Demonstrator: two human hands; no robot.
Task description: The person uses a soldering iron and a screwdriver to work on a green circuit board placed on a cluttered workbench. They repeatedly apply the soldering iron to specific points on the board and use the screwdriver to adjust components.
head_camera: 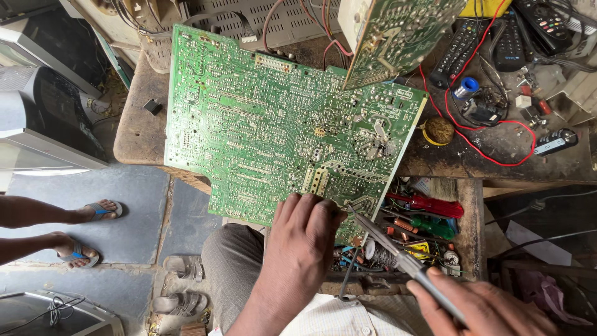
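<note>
A large green circuit board [267,124] lies solder side up, tilted over the edge of a worn wooden bench [140,124]. My left hand [305,239] grips the board's near edge. My right hand [485,308] holds a soldering iron [398,255] whose metal tip points at the board's lower right corner, close to my left fingers. A second green board [398,34] stands tilted at the back, overlapping the big board's far right corner.
Several remote controls [491,37], a red wire [491,124], a blue spool [465,87] and a round tin [439,130] lie on the bench at right. An open drawer [429,224] holds screwdrivers. Another person's sandalled feet [87,230] stand at left. Old televisions [43,112] sit at left.
</note>
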